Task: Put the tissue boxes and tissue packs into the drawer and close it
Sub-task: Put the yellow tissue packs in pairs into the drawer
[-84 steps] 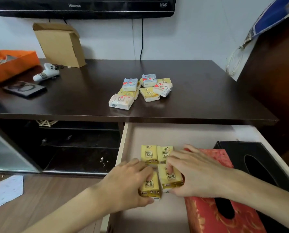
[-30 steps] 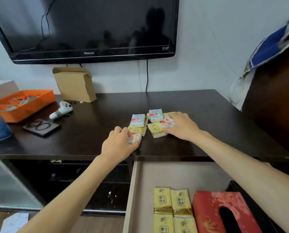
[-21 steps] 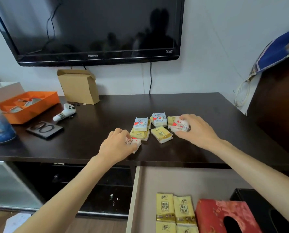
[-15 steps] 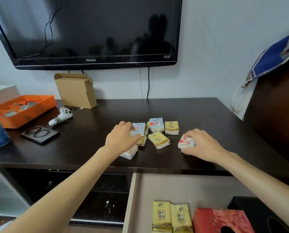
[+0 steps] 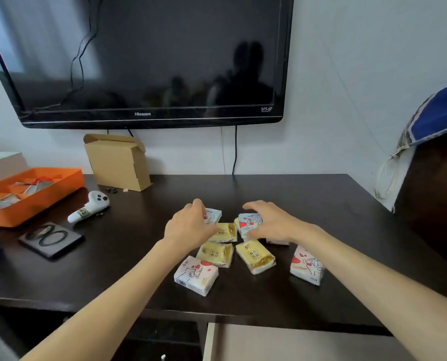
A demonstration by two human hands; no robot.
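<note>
Several small tissue packs lie in a cluster on the dark table [image 5: 321, 204]. My left hand [image 5: 188, 227] curls over a white-and-blue pack [image 5: 213, 216] at the back left of the cluster. My right hand [image 5: 272, 222] closes around another white-and-blue pack [image 5: 248, 222] at the back middle. Three yellow packs [image 5: 214, 254] lie between and in front of the hands. One white pack [image 5: 195, 274] rests near the front edge, and another white pack [image 5: 305, 267] sits to the right under my right forearm. The open drawer [image 5: 269, 345] shows only bare bottom.
On the left of the table are an orange tray [image 5: 35, 196], a white controller [image 5: 89, 207] and a black case [image 5: 50, 239]. A cardboard box [image 5: 118, 162] stands at the back under the wall TV [image 5: 149, 61]. A dark cabinet [image 5: 436, 194] flanks the right.
Both hands let go of white packs near the front of the table and moved onto the two white-and-blue packs at the back. The view tilted up, so the drawer's contents dropped out of sight.
</note>
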